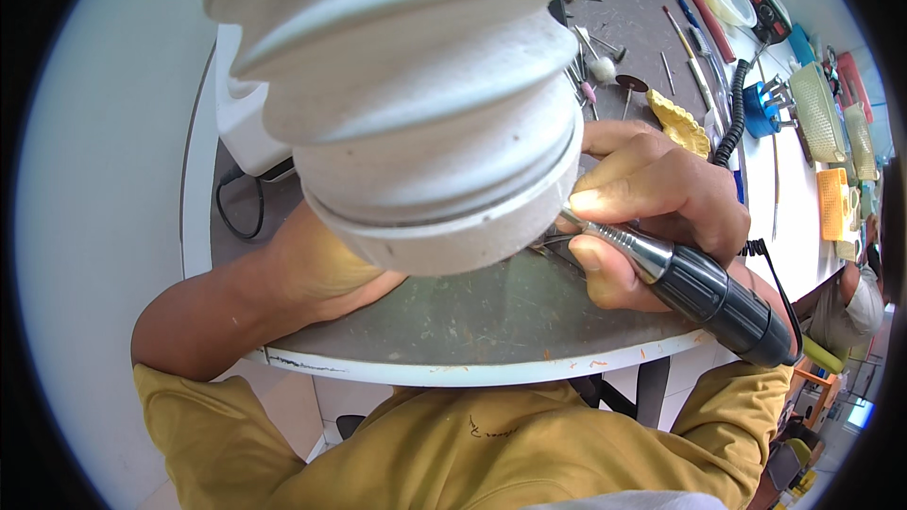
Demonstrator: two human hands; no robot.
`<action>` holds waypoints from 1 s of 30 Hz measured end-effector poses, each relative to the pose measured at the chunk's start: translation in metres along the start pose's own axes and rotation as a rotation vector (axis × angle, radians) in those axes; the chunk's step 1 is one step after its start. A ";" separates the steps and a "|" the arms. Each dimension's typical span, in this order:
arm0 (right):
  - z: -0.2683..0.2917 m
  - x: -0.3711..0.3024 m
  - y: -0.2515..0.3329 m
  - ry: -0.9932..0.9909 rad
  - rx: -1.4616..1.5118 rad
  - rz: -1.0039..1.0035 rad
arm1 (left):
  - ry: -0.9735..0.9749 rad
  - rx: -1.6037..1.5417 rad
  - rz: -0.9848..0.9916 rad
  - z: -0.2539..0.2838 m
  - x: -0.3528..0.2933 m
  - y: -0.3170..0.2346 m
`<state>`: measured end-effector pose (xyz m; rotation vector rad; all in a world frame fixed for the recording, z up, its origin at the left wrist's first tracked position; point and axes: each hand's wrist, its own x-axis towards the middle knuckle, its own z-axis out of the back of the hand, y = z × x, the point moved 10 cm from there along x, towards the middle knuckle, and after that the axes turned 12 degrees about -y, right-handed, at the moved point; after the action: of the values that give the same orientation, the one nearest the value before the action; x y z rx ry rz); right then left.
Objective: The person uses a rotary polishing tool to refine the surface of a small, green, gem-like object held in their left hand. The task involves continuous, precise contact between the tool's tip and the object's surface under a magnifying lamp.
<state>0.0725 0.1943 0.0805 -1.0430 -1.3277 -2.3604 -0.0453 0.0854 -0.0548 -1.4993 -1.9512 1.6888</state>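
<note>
My right hand (675,179) is closed around a rotary handpiece (723,302) with a black body and a metal nose, pinching it near the front between thumb and forefinger. The handpiece slants up to the left, and its tip passes behind the rim of a wide white ribbed hose (425,66). This hose hangs over the work spot and covers much of it. Only the wrist and heel of my left hand (351,274) show below the hose. Its fingers are hidden, so whatever they hold or touch is out of sight.
Several mounted burs and polishing tips (602,68) lie on the grey worktop (472,321) beyond my right hand, beside a yellow dental cast (678,125). A coiled black cord (732,127), brushes, and mesh baskets (817,113) sit at right. A white device (244,104) stands left; another person (844,312) is far right.
</note>
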 end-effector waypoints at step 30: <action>-0.001 -0.002 0.000 0.012 -0.015 -0.004 | -0.097 -0.196 0.108 0.010 -0.001 0.014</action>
<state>0.0734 0.1931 0.0789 -1.0293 -1.3117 -2.3794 -0.0430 0.0760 -0.0692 -1.6456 -2.1783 1.6838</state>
